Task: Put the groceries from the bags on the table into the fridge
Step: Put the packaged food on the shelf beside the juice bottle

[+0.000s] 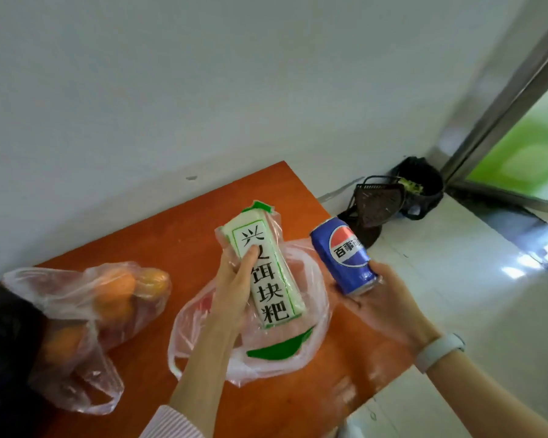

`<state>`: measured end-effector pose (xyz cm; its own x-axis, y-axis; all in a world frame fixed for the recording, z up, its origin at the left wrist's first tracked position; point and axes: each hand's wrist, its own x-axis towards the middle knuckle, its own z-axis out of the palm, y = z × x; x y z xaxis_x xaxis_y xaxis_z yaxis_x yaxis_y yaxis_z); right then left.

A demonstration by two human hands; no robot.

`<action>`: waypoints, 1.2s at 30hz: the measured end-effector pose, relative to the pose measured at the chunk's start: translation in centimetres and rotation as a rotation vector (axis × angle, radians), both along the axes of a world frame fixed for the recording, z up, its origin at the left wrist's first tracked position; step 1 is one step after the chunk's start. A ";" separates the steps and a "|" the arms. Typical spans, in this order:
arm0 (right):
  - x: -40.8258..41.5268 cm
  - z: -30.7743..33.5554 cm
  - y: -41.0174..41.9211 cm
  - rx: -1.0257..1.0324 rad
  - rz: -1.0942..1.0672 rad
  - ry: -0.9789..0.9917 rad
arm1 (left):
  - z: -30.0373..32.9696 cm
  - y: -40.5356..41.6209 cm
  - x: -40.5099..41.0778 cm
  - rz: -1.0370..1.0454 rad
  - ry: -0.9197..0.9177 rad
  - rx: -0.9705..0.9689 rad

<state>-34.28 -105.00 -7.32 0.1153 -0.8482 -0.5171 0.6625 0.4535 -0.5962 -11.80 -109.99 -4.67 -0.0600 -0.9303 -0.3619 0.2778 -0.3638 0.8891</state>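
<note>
gripping a white, green-edged rice cake pack [266,273].

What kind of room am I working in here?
Probably a plain home or dorm kitchen corner: an orange table against a bare white wall, a pale tiled floor, and a lined trash bin by a metal-framed door. No fridge is visible.

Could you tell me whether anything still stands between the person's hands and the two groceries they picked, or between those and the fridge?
Nothing separates them: the left hand grips the white rice cake package and the right hand holds the blue cola can, both lifted above the open plastic bag. The fridge is not in view, so that path cannot be judged.
</note>
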 end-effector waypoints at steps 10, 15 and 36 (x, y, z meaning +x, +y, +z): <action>-14.0 2.9 22.7 -0.077 -0.465 0.160 | 2.3 12.2 -22.3 -0.624 -0.170 -0.145; -21.5 3.9 40.5 -0.078 -0.727 0.345 | 3.0 27.1 -34.6 -0.947 -0.104 -0.144; -44.8 10.0 84.2 0.139 -1.605 0.764 | 10.7 70.9 -72.1 -1.723 0.066 -0.483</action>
